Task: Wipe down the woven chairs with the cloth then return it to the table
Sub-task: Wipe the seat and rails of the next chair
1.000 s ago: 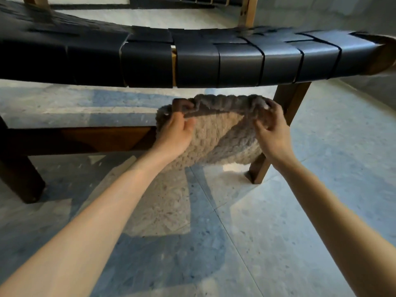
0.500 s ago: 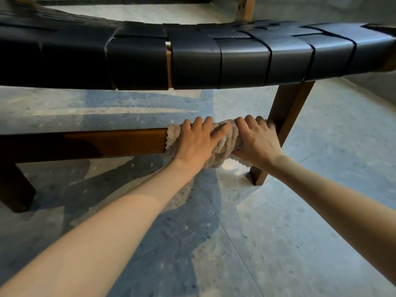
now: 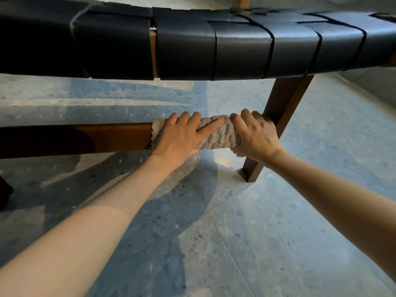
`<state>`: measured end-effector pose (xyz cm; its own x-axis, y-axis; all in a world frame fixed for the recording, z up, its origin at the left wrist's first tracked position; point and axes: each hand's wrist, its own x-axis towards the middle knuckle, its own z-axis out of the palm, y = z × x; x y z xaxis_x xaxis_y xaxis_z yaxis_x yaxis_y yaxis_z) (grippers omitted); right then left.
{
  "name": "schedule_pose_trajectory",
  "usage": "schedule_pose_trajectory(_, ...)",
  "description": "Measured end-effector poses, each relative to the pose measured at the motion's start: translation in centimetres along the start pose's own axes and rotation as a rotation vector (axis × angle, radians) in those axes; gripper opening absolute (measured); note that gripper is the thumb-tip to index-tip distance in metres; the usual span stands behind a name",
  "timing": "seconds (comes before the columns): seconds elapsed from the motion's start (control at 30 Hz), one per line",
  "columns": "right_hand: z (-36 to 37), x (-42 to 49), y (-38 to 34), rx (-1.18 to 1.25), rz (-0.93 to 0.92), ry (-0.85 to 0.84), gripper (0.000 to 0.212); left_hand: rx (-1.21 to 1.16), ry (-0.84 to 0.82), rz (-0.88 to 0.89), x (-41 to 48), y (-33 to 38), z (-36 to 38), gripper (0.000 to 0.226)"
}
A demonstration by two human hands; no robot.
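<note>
A chair with a seat of black woven straps fills the top of the view. Below the seat runs a brown wooden crossbar. A beige, nubbly cloth is draped over the right end of that bar. My left hand lies on the cloth with its fingers curled over the top of the bar and its thumb stretched along the cloth. My right hand grips the cloth's right end, close to the chair's front right leg. The cloth's far side is hidden behind the bar.
The chair stands on a grey speckled tile floor with sunlit patches and shadows. Another dark leg shows at the left edge. A light wooden post rises behind the seat.
The cloth was held spread out in the air under the seat. Both hands brought it down onto the crossbar and wrapped it over; they now press it there, a little farther apart.
</note>
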<state>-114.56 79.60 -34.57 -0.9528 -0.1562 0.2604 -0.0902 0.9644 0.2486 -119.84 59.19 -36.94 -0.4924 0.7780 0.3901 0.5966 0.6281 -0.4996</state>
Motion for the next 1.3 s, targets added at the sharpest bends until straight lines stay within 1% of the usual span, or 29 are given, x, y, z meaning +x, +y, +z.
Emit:
schedule_pose_trajectory(0.07, -0.2, 0.1, -0.3, 0.007, 0.012, 0.023, 0.053, 0.066, 0.070, -0.018, -0.2, -0.3, 0.2, 0.091)
schedule_pose_trajectory(0.1, -0.2, 0.2, -0.5, 0.020, 0.012, 0.020, 0.052, 0.084, 0.072, -0.021, -0.4, -0.5, 0.1, 0.093)
schedule_pose_trajectory(0.17, -0.5, 0.2, -0.8, 0.042, 0.023, 0.002, 0.051, 0.102, 0.044, -0.017, -0.7, -0.9, 0.1, 0.099)
schedule_pose_trajectory(0.23, -0.4, 0.5, -1.5, 0.043, 0.044, 0.012, 0.047, 0.122, 0.051, -0.031, -1.2, -1.5, 0.2, 0.102)
schedule_pose_trajectory(0.37, -0.2, 1.6, -4.0, 0.012, 0.086, 0.010, 0.038, 0.137, 0.032, -0.037, -3.1, -4.4, 0.6, 0.101)
schedule_pose_trajectory(0.47, -0.3, 2.7, -6.8, 0.012, 0.077, 0.019, 0.034, 0.106, -0.007, -0.016, -5.2, -7.1, 0.7, 0.102)
schedule_pose_trajectory(0.57, -0.4, 4.0, -10.0, 0.052, 0.035, 0.063, 0.035, 0.082, -0.050, -0.031, -7.6, -9.6, 0.7, 0.096)
schedule_pose_trajectory(0.63, -0.7, 5.1, -12.5, 0.085, -0.020, 0.093, 0.036, 0.082, -0.102, -0.061, -9.5, -11.5, 1.1, 0.081)
schedule_pose_trajectory(0.67, -1.0, 5.7, -13.8, 0.105, -0.056, 0.104, 0.037, 0.077, -0.119, -0.078, -10.5, -12.6, 1.2, 0.072)
schedule_pose_trajectory(0.7, -1.5, 6.4, -15.2, 0.125, -0.092, 0.097, 0.040, 0.064, -0.133, -0.097, -11.6, -13.7, 1.4, 0.068)
schedule_pose_trajectory(0.73, -1.9, 7.1, -16.6, 0.138, -0.129, 0.077, 0.044, 0.048, -0.144, -0.109, -12.7, -14.9, 1.7, 0.074)
schedule_pose_trajectory(0.8, -2.4, 8.4, -19.1, 0.140, -0.190, 0.040, 0.053, 0.040, -0.273, -0.134, -14.6, -17.0, 1.7, 0.095)
schedule_pose_trajectory(0.87, -2.8, 9.6, -21.5, 0.134, -0.229, 0.034, 0.057, 0.062, -0.329, -0.184, -16.1, -18.4, 1.6, 0.096)
schedule_pose_trajectory(0.93, -3.1, 10.7, -23.6, 0.138, -0.259, 0.052, 0.059, 0.000, -0.374, -0.257, -17.3, -19.6, 1.3, 0.088)
schedule_pose_trajectory(1.0, -3.6, 11.9, -25.8, 0.141, -0.291, 0.043, 0.069, -0.027, -0.361, -0.324, -18.9, -20.8, 1.1, 0.068)
schedule_pose_trajectory(1.07, -4.0, 13.0, -27.9, 0.152, -0.322, 0.015, 0.075, -0.011, -0.357, -0.389, -20.7, -21.8, 1.3, 0.057)
schedule_pose_trajectory(1.17, -4.2, 14.0, -30.1, 0.181, -0.319, 0.001, 0.079, -0.018, -0.449, -0.505, -21.5, -22.1, 1.0, 0.044)
schedule_pose_trajectory(1.23, -4.2, 14.2, -30.5, 0.177, -0.311, -0.006, 0.086, -0.015, -0.513, -0.522, -21.3, -21.7, 0.8, 0.051)
schedule_pose_trajectory(1.3, -4.1, 14.0, -30.2, 0.164, -0.318, 0.008, 0.089, -0.022, -0.510, -0.496, -20.9, -21.5, 0.5, 0.066)
